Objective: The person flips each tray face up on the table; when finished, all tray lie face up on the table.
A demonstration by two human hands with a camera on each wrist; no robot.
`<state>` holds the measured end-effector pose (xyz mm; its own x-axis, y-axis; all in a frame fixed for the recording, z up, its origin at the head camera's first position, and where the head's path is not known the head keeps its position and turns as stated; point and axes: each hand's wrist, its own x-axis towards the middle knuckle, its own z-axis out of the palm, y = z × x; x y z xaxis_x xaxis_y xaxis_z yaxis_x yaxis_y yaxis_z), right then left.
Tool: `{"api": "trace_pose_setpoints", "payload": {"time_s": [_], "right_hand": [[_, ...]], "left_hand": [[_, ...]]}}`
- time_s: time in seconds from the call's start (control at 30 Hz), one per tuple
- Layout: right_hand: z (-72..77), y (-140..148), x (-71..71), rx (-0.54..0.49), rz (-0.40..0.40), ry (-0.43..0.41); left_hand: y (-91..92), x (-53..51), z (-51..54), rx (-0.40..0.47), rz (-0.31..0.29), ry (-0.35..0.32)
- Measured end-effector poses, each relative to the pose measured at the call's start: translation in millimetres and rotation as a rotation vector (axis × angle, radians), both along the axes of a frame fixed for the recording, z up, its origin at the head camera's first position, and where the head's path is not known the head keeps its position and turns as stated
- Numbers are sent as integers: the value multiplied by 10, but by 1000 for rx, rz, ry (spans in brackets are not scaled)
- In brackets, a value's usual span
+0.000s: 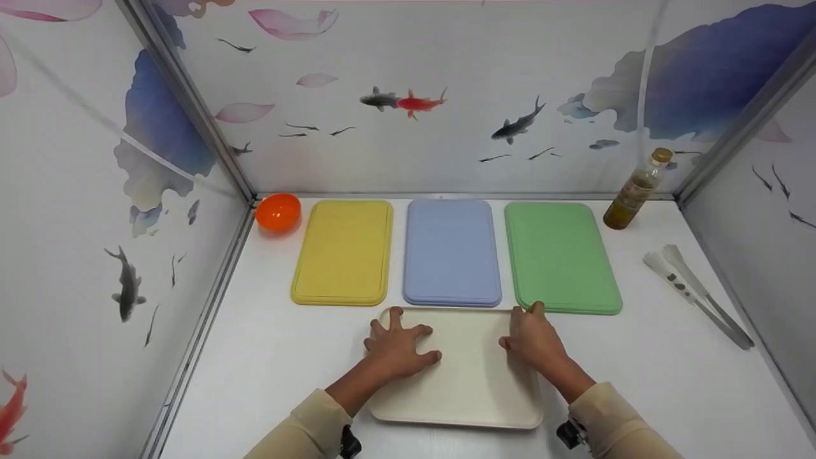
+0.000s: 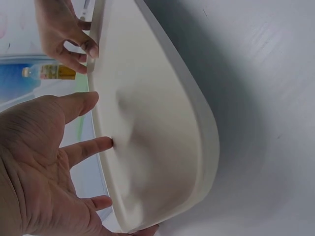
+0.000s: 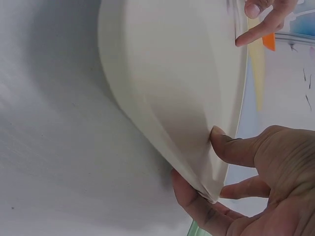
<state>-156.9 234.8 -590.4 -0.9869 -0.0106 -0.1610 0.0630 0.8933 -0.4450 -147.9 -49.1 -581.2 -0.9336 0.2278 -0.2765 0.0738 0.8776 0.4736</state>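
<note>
A cream rectangular tray (image 1: pixel 459 395) lies at the near middle of the white table, just in front of the boards. Over its far left corner is my left hand (image 1: pixel 396 350), with fingers spread and fingertips touching the rim; in the left wrist view the thumb of this hand (image 2: pixel 39 167) stands well apart from the other fingers. My right hand (image 1: pixel 534 338) grips the far right corner. The right wrist view has that hand's thumb inside the tray (image 3: pixel 172 64) and its other fingers around the outside of the rim (image 3: pixel 266 177).
Behind the tray lie a yellow board (image 1: pixel 343 252), a blue board (image 1: pixel 451 252) and a green board (image 1: pixel 561 255) in a row. An orange bowl (image 1: pixel 278 213) stands at the back left, an oil bottle (image 1: pixel 631 196) at the back right. Tongs (image 1: pixel 701 296) lie on the right.
</note>
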Motion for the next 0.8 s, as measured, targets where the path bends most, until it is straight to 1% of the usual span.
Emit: {"api": "trace_pose_setpoints", "payload": {"time_s": [0.17, 0.4, 0.8], "right_hand": [[-31, 10, 14, 64, 19, 25], [-41, 17, 4, 52, 11, 29], [-86, 8, 24, 65, -16, 27]], "left_hand": [[12, 18, 2, -13, -1, 6], [19, 29, 10, -23, -14, 16], [29, 56, -16, -91, -28, 21]]}}
